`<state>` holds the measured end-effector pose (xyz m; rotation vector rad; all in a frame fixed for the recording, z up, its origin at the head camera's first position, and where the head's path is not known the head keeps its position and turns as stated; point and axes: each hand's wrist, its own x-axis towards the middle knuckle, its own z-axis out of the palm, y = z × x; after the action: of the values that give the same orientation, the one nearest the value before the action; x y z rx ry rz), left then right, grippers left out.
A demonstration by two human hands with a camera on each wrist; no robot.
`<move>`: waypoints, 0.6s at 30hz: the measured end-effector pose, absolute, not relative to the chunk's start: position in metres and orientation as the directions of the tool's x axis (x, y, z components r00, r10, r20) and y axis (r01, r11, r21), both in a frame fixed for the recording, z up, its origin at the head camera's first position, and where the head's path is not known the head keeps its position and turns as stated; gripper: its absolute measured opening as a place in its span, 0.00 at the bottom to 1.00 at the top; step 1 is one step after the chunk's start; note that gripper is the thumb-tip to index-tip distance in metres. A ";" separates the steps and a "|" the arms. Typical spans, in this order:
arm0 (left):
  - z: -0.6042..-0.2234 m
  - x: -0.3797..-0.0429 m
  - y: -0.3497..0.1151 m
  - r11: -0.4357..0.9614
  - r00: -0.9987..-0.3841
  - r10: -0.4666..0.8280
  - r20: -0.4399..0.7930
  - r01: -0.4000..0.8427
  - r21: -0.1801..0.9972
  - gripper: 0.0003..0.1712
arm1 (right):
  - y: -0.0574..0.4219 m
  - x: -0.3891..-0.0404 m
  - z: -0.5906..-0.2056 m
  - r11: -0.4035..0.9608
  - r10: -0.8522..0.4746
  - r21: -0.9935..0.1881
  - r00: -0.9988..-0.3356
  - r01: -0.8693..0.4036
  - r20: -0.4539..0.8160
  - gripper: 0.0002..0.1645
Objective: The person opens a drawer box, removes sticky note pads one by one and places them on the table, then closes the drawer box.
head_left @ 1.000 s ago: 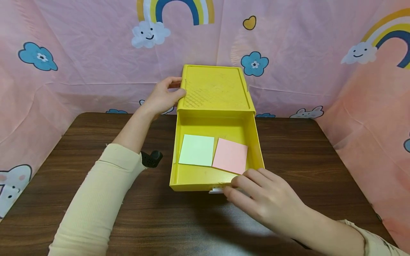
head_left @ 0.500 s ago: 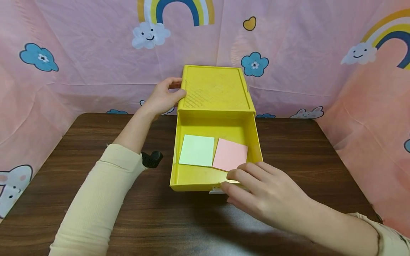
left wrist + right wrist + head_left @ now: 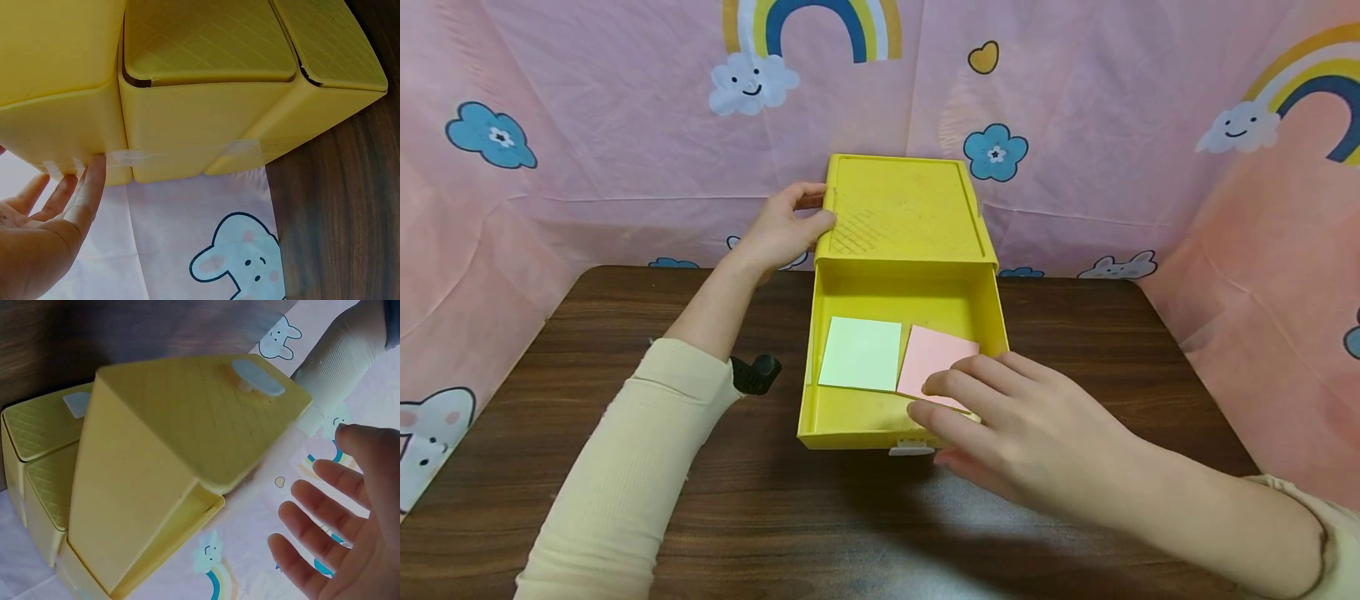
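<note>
A yellow stacked drawer unit [image 3: 906, 204] stands on the table with its top drawer [image 3: 906, 292] pulled out. Inside lie a pale green sticky note pad [image 3: 861, 353] and a pink sticky note pad [image 3: 925, 357], side by side. The left hand [image 3: 782, 227] rests against the unit's left side, thumb at the top edge; in the left wrist view its fingers [image 3: 90, 194] reach out fairly straight onto the taped side. The right hand [image 3: 1037, 433] hovers over the drawer's front right corner, overlapping the pink pad in the head view. Its fingers [image 3: 319, 503] are spread and hold nothing.
A white handle [image 3: 912, 448] sits on the drawer's front. Lower drawers [image 3: 47, 434] show beneath it in the right wrist view. Around the dark wood table [image 3: 737, 500] hangs a pink cloth [image 3: 625, 100] printed with rainbows and clouds. A black wrist camera [image 3: 756, 374] is on the left sleeve.
My right hand has come away from the drawer's handle and shifted up over the drawer, leaving the handle in sight. My left hand, the drawer and both pads have stayed in place.
</note>
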<state>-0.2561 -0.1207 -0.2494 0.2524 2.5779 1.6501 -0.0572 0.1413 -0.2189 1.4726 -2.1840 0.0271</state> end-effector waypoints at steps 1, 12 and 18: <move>-0.249 -0.256 -0.121 0.409 -0.984 0.175 0.029 0.099 0.907 0.31 | 0.141 -0.057 -0.217 0.421 -0.866 0.256 -0.302 -0.870 0.398 0.21; -0.250 -0.256 -0.120 0.417 -0.985 0.171 0.018 0.089 0.905 0.31 | 0.136 -0.063 -0.202 0.447 -0.881 0.203 -0.391 -0.871 0.265 0.31; -0.249 -0.256 -0.120 0.415 -0.984 0.173 0.030 0.101 0.904 0.31 | 0.131 -0.070 -0.197 0.445 -0.890 0.231 -0.398 -0.865 0.223 0.32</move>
<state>-0.2559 -0.1204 -0.2491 0.2506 2.5848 1.6443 -0.0702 0.1306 -0.1966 1.5018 -2.3887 -0.1117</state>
